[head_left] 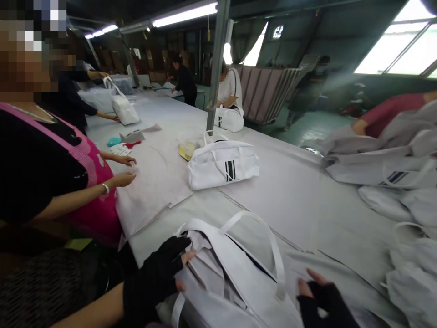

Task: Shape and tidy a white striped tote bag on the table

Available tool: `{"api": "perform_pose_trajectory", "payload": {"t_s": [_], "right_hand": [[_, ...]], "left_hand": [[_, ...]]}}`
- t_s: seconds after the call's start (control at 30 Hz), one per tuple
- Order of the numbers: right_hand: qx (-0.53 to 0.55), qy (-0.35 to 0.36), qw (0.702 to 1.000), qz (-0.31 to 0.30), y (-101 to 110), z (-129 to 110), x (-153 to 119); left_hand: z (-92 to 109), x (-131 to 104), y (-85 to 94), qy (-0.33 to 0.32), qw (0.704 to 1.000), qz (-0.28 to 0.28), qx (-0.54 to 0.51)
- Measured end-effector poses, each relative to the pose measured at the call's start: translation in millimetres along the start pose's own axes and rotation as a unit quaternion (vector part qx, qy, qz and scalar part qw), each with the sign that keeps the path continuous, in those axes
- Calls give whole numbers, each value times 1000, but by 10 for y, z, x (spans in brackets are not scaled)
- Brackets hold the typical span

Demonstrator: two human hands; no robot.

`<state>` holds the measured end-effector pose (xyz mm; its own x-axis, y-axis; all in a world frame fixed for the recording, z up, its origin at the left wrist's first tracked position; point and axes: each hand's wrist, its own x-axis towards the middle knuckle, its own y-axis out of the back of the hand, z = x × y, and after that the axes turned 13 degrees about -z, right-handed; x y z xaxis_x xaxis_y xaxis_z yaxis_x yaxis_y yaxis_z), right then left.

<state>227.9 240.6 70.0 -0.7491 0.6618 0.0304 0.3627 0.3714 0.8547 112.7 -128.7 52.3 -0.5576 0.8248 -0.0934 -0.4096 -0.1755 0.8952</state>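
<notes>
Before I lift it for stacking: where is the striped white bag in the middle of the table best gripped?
Probably by its two handles, from above. They arch up over the top of the striped bag, which sits upright on the table with free space around it; the soft sides would likely sag if pinched.
</notes>
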Motion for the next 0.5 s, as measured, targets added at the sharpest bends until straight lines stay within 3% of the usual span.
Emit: {"api": "perform_pose_trajectory", "payload": {"t_s": [0.03,0.1,0.17,0.23,0.37,0.5], "right_hand": [[21,106,994,-17,-116,-256,51],[16,320,946,-52,-439,-664,109],[-46,443,891,-84,-783,-908,155],[-98,483,863,-111,-1048,-1001,216],[-91,494,855,-125,-1275,-913,302],[-59,503,852,-132,-1370,-745,158]], "left_hand": [[-10,121,-49,-35,999,16,12],[-33,352,-114,-99,993,50,28],[-47,536,-139,-137,988,55,33],[-42,671,-134,-131,990,15,42],[-36,873,-109,-62,991,-97,67],[-119,996,-165,-59,993,-92,-33]]}}
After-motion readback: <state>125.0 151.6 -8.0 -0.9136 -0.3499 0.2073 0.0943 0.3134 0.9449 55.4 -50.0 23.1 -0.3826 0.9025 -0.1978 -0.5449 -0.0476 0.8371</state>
